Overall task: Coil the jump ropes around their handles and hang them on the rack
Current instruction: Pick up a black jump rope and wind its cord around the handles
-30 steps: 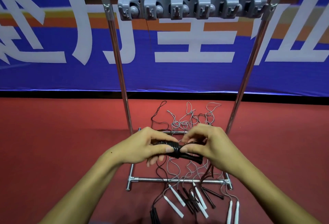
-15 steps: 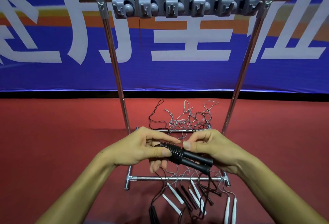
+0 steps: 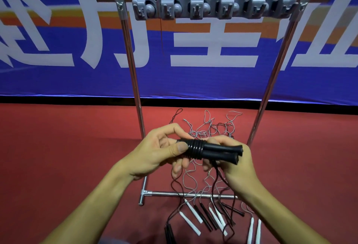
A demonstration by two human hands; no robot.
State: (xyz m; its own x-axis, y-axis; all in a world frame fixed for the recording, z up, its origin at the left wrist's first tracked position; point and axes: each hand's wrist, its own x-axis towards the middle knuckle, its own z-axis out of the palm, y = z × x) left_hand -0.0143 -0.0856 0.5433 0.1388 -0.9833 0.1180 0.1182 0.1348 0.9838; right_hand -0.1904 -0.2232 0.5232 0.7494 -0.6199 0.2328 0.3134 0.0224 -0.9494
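Together, left hand (image 3: 155,154) and right hand (image 3: 235,163) curl their fingers around the black rope-wrapped handles (image 3: 209,149) before the rack (image 3: 214,7).

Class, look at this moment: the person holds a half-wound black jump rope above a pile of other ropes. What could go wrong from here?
1. The black rope's loose tail hangs from the coiled handles into the tangled ropes on the floor; winding may snag or drag them.
2. Only the left hand pins the coils; if its thumb slips, they may unwind.
3. The right hand grips only the handle ends, so the pair may twist apart.
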